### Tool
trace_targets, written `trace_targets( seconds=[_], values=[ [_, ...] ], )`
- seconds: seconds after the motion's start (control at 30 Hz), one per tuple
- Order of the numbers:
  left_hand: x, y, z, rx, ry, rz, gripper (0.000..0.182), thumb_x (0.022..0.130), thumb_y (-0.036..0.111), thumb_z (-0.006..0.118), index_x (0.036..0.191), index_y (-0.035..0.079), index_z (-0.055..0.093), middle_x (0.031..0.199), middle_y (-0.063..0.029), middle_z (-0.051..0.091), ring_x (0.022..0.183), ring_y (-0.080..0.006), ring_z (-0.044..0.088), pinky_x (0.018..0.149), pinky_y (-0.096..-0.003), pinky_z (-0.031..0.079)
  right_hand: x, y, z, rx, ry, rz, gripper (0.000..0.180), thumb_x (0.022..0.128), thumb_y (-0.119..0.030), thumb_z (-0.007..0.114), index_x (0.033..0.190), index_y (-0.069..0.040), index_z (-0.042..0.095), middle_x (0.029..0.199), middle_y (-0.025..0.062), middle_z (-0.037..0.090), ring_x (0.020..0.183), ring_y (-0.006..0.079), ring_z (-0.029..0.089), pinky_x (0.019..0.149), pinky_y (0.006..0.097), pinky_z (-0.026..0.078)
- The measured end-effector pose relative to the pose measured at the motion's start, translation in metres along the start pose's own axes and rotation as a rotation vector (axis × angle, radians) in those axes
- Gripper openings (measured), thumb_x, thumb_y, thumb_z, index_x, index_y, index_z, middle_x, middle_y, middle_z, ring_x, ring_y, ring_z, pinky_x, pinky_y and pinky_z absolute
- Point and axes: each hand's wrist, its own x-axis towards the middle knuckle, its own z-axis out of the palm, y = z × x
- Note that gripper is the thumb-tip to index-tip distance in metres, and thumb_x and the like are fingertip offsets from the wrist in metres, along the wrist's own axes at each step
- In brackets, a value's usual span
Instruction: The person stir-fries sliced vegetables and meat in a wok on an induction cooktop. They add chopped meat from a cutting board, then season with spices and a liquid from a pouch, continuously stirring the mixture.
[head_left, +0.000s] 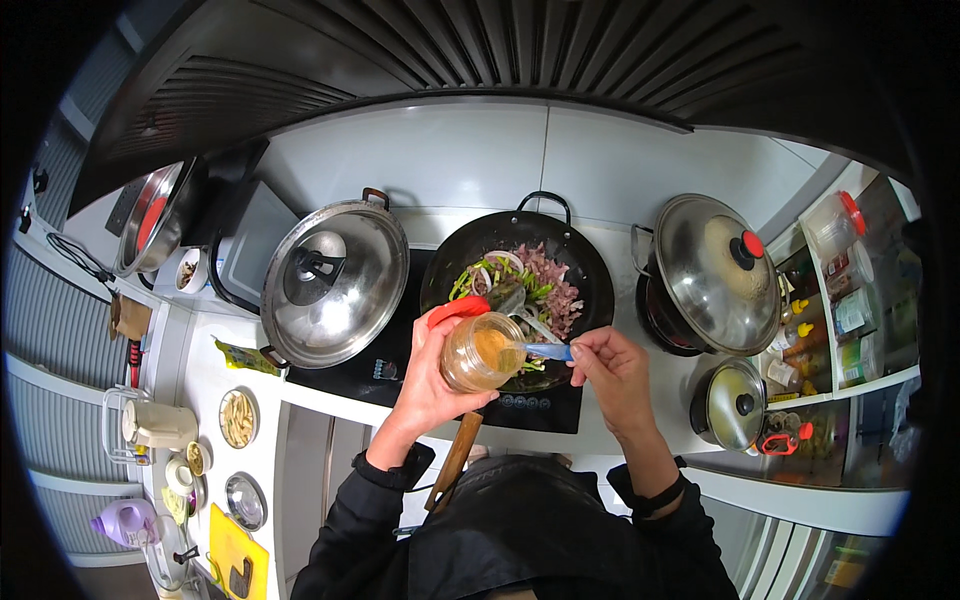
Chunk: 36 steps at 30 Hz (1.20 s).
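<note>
My left hand (435, 375) holds a clear jar (480, 354) of brown powder, tilted, with a red lid (459, 309) beside its mouth at my fingers. In my right hand (613, 375) is the blue handle of a small spoon (551, 351), whose far end reaches into the jar. Both hands are over the near side of a black wok (592, 262) on the cooktop. The wok holds chopped meat (551, 289), green pepper pieces (469, 277) and sliced onion. A metal spatula (531, 319) rests in it, partly hidden behind the jar; a wooden handle (456, 457) sticks out below my left hand.
A lidded metal pan (337, 330) stands left of the wok. On the right are a large lidded pot (697, 300), a smaller lidded pot (731, 420) and shelves of jars. The left counter bears a plate of pale strips (238, 418) and a yellow cutting board (232, 547). A range hood overhangs.
</note>
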Motion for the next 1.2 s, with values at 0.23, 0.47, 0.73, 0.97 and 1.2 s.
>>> trace_targets(
  seconds=[0.23, 0.47, 0.73, 0.97, 1.2],
  values=[
    [0.002, -0.016, 0.004, -0.01, 0.011, -0.054, 0.085, 0.053, 0.018, 0.092, 0.125, 0.004, 0.049, 0.13, -0.0161, 0.04, 0.124, -0.0333, 0.042, 0.106, -0.0424, 0.038, 0.012, 0.002, -0.012, 0.222, 0.099, 0.156, 0.005, 0.093, -0.008, 0.062, 0.093, -0.003, 0.063, 0.077, 0.0038, 0.063, 0.059, 0.0066, 0.054, 0.057, 0.0189, 0.043],
    [-0.013, -0.031, -0.004, -0.073, 0.101, -0.189, 0.085, 0.054, 0.017, 0.091, 0.127, 0.006, 0.051, 0.125, -0.0133, 0.041, 0.12, -0.0291, 0.045, 0.106, -0.0391, 0.038, 0.068, 0.028, -0.046, -0.674, 0.225, -0.462, 0.007, 0.091, -0.008, 0.065, 0.09, -0.002, 0.062, 0.073, 0.007, 0.063, 0.057, 0.0126, 0.06, 0.054, 0.0249, 0.046],
    [-0.021, -0.026, -0.011, -0.08, 0.093, -0.184, 0.085, 0.053, 0.017, 0.091, 0.127, 0.006, 0.051, 0.125, -0.0135, 0.042, 0.121, -0.0303, 0.044, 0.107, -0.0407, 0.036, 0.078, 0.019, -0.055, -0.628, 0.178, -0.377, 0.006, 0.09, -0.008, 0.065, 0.093, -0.003, 0.063, 0.076, 0.006, 0.065, 0.059, 0.014, 0.062, 0.056, 0.0271, 0.049],
    [-0.016, 0.002, -0.006, -0.087, 0.016, -0.106, 0.085, 0.052, 0.017, 0.091, 0.126, 0.005, 0.051, 0.13, -0.0148, 0.04, 0.123, -0.0306, 0.042, 0.107, -0.0406, 0.037, 0.005, -0.054, -0.003, -0.231, -0.176, -0.018, 0.003, 0.086, -0.003, 0.068, 0.088, -0.001, 0.068, 0.073, -0.0001, 0.063, 0.062, 0.0052, 0.056, 0.057, 0.0192, 0.044],
    [-0.017, 0.055, 0.004, -0.67, -0.355, -0.143, 0.094, 0.057, 0.01, 0.09, 0.138, 0.003, 0.045, 0.136, -0.0081, 0.043, 0.129, -0.0193, 0.042, 0.111, -0.0343, 0.032, -0.019, -0.06, 0.008, -0.548, -0.166, -0.619, 0.029, 0.092, -0.029, 0.061, 0.109, -0.007, 0.069, 0.124, 0.0076, 0.055, 0.097, 0.0134, 0.053, 0.078, 0.0268, 0.041]
  ],
)
